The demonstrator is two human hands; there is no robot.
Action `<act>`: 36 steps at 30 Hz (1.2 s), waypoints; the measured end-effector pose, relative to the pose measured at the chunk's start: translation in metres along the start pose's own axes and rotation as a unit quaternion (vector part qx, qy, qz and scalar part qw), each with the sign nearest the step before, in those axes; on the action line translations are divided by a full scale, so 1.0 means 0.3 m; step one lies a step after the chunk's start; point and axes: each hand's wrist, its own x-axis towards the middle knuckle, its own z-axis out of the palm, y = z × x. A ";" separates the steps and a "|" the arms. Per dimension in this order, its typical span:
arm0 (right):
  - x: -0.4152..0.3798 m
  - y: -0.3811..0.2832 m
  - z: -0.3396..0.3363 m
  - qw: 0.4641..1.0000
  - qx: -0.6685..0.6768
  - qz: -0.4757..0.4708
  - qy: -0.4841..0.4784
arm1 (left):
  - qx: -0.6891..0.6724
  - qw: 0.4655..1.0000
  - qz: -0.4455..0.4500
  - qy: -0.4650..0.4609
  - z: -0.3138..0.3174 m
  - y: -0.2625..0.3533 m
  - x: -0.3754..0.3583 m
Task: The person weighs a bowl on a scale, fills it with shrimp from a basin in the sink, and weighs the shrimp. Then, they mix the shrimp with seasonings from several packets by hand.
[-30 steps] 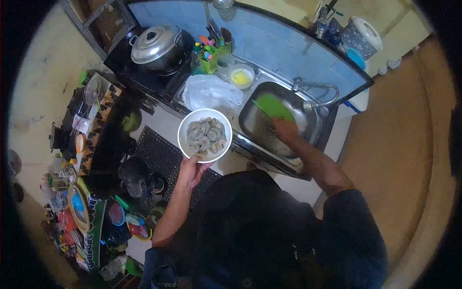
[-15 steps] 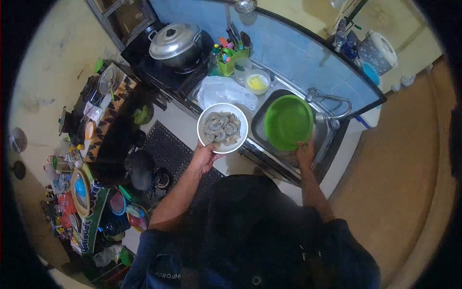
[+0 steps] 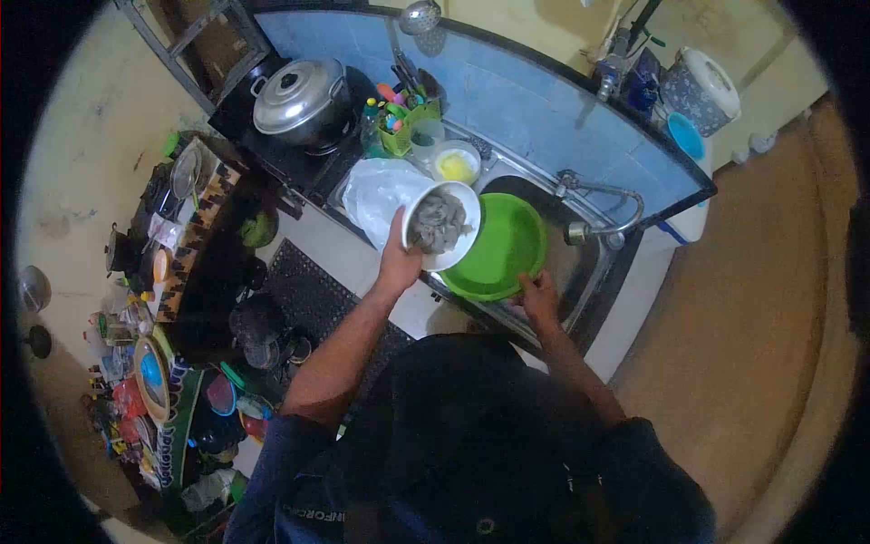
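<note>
My left hand [image 3: 400, 260] grips the side of a white bowl [image 3: 472, 238], which tilts to the right over the green basin's left edge. Inside the bowl lie greyish, wet pieces [image 3: 439, 223] that look like raw shrimp. My right hand [image 3: 541, 297] pinches the near right rim of the round green basin [image 3: 507, 238]. The basin is over the left part of the sink [image 3: 580, 263], and its inside appears bare where it shows. The bowl hides part of the basin's left side.
A curved faucet [image 3: 625, 195] rises behind the sink. Left of it are a bowl with something yellow [image 3: 456, 166], a white plastic bag [image 3: 372, 195] and a green utensil holder [image 3: 399, 139]. A lidded pot [image 3: 304, 104] stands on the stove. Cluttered shelves line the left.
The white bowl has moved right and tipped toward the basin. My right hand has drawn the green basin left, closer to the bowl. The camera view has shifted slightly.
</note>
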 end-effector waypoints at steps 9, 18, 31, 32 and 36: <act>0.052 -0.032 -0.012 0.992 0.105 -0.013 -0.062 | 0.285 0.949 0.081 -0.105 0.122 0.133 0.048; 0.043 0.075 -0.123 0.993 0.108 0.026 -0.037 | 0.179 0.967 0.125 0.135 0.046 -0.029 0.182; 0.032 0.025 -0.203 0.996 0.065 0.021 -0.061 | -0.238 0.923 -0.272 0.134 -0.085 -0.438 0.159; 0.038 0.039 -0.215 0.996 0.056 0.022 -0.063 | -0.220 0.927 -0.272 0.135 -0.087 -0.446 0.154; 0.065 0.060 -0.232 0.998 0.013 0.026 -0.064 | -0.211 0.930 -0.254 0.161 -0.067 -0.321 0.136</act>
